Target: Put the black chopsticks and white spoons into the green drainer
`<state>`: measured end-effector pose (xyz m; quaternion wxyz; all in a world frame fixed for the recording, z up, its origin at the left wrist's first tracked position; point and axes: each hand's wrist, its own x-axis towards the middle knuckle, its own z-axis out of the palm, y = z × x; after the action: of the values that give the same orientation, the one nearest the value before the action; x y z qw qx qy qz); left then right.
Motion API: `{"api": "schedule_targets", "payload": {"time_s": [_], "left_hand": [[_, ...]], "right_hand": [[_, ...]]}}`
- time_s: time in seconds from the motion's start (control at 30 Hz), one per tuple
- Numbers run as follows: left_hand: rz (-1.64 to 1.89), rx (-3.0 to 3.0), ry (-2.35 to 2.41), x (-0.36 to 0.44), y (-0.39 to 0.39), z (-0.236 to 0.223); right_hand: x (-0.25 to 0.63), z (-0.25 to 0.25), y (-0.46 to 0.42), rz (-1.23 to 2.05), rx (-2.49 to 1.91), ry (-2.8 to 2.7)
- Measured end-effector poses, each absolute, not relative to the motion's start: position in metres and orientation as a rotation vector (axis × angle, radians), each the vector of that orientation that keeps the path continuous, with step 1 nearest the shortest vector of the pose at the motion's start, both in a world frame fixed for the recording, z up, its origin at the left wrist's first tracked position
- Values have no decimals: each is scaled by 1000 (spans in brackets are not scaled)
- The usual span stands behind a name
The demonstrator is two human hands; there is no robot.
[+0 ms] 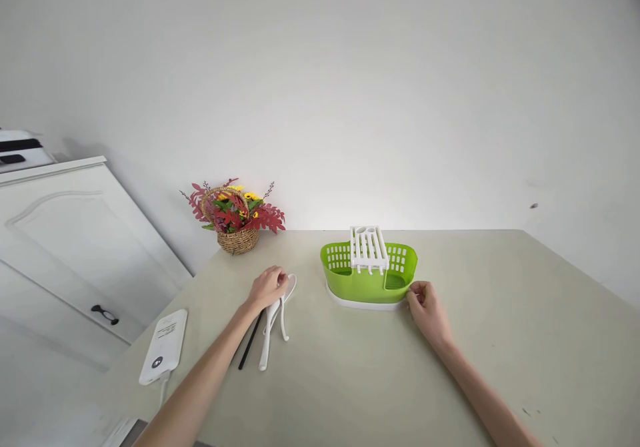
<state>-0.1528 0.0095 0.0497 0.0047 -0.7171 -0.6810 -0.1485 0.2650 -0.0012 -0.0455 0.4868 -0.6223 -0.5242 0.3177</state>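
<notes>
My left hand (269, 288) is closed over a small heap of utensils on the table, with its fingertips hidden. A white spoon bowl (291, 285) shows beside the fingers. White handles (265, 348) and a black stick (251, 339), like a chopstick, extend from under the hand toward me. To the right stands a green slotted utensil basket (367, 292) on a white base, topped by a white slotted rack (369, 247) with small hooks. My right hand (429, 312) has its fingers pinched at the basket's lower right end.
A woven basket of artificial flowers (237, 240) stands at the table's back left. Near the left edge lies a white power bank (164, 347) with a cable. Left of the table is a white cabinet (65, 233); a wall rises behind.
</notes>
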Motion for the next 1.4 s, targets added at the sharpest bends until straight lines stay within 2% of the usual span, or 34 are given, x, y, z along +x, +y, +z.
{"api": "schedule_targets", "payload": {"time_s": [0.3, 0.47, 0.57, 0.67, 0.8, 1.03, 1.4], "left_hand": [[-782, -2249, -1870, -126, 27, 84], [-1065, -2201, -1644, -46, 22, 131], [-1309, -2266, -1311, 13, 6, 155], [-1213, -2381, -1198, 61, -9, 159], [-941, -2439, -1262, 90, -11, 137], [-827, -2399, -1280, 54, 38, 124], [-671, -2304, -1595, -99, 87, 153]], "right_hand": [[264, -45, 0, 776, -1520, -1270], [263, -42, -2, 764, -1528, -1244], [263, -41, -3, 761, -1525, -1226], [263, -41, -3, 762, -1507, -1215], [262, -39, -4, 768, -1485, -1208], [260, -34, -6, 778, -1511, -1189], [261, -35, -8, 817, -1540, -1245]]}}
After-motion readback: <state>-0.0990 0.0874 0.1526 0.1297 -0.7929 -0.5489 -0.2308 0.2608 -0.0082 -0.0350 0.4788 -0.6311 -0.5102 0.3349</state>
